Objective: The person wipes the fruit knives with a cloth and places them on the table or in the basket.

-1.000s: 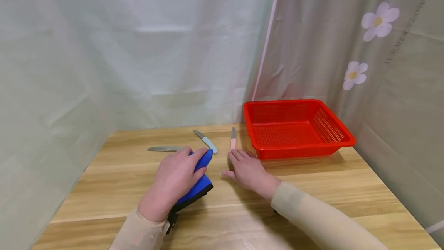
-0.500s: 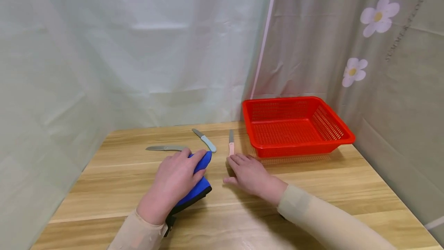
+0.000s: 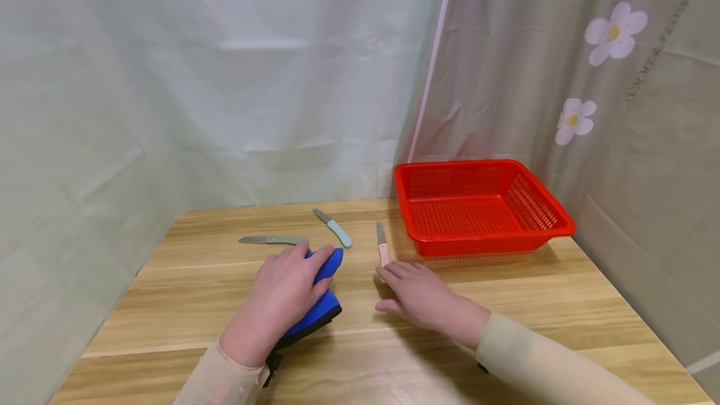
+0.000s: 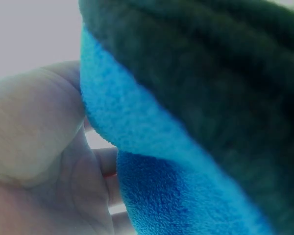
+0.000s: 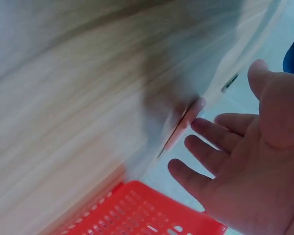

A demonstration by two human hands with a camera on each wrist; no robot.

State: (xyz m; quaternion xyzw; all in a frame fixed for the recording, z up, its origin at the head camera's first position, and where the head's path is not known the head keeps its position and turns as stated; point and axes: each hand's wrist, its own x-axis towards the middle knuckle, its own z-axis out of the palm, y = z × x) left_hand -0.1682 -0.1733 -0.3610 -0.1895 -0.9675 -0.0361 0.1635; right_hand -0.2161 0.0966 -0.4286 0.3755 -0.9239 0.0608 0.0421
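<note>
My left hand (image 3: 281, 295) holds a folded blue towel cloth (image 3: 312, 317) with black edging, pinched between thumb and fingers. In the left wrist view the blue cloth (image 4: 157, 191) bulges beside the palm, its dark border across the top. My right hand (image 3: 422, 295) reaches flat and low over the table, fingers extended, fingertips right at the handle end of a pink-handled knife (image 3: 383, 252). The right wrist view has this pink handle (image 5: 186, 122) by the fingertips, with the thumb apart. Beyond the left hand lie a grey-handled knife (image 3: 272, 239) and a light-blue-handled knife (image 3: 337, 232).
A red plastic basket (image 3: 484, 244) with slotted walls stands at the back right of the wooden table (image 3: 185, 305). Pale curtains (image 3: 253, 80) hang close behind the table and along both sides, the right one printed with flowers.
The pink-handled knife has slid toward me under my right fingertips, its tip now turned slightly left. My right hand has drawn back and rightward. My left hand stays with the cloth.
</note>
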